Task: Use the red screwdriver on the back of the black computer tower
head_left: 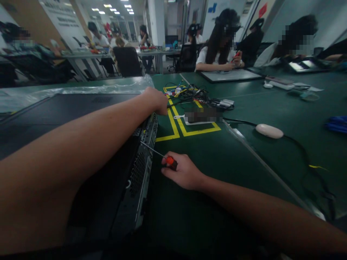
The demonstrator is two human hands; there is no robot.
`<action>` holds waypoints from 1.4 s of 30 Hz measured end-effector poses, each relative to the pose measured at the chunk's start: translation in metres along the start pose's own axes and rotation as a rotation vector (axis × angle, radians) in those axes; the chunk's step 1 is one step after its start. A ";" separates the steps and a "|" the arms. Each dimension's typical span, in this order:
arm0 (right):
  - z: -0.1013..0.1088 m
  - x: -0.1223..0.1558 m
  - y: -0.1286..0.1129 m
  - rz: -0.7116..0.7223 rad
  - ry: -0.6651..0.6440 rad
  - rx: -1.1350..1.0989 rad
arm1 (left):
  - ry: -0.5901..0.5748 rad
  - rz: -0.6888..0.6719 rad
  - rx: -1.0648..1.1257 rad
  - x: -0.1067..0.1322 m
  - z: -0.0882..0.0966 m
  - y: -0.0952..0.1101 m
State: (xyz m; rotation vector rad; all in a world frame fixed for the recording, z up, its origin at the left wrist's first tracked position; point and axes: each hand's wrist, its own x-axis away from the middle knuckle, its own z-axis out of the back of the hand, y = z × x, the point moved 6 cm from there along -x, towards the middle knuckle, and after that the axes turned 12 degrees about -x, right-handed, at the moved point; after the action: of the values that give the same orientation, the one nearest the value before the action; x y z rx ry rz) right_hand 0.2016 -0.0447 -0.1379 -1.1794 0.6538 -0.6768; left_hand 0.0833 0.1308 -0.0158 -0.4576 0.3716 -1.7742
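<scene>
Several chairs (127, 61) stand beyond the green table (222, 159) and computer case (137, 175).

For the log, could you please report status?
Right hand holds screwdriver, tip at edge of case. Left hand by far corner. Left forearm partly hides top.

- No words, brands or numbers can be read.
- Far left, on a pale wall panel (61, 34): rows of dark lettering (67, 21), too blurred to read.
- Far right, on a pale board (271, 8): a red diamond-shaped sign (262, 10).
- Far, right of middle, on a wall (208, 22): a blocky blue mark (212, 8).
</scene>
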 end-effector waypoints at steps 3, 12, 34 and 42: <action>0.000 0.000 -0.002 0.008 -0.004 0.006 | -0.062 0.019 -0.099 0.000 -0.001 -0.001; 0.001 -0.003 -0.001 0.002 0.023 -0.066 | -0.044 -0.024 -0.148 -0.006 -0.001 -0.002; 0.001 0.001 -0.005 0.035 0.012 -0.085 | -0.109 -0.041 -0.132 -0.001 -0.005 0.001; 0.001 0.003 -0.003 0.055 0.023 -0.160 | -0.105 -0.041 -0.176 -0.010 -0.016 -0.006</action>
State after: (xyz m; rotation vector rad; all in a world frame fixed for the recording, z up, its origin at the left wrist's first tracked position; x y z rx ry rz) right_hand 0.2040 -0.0468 -0.1349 -1.2979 0.7681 -0.6004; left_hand 0.0722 0.1421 -0.0275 -0.6852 0.4483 -1.7565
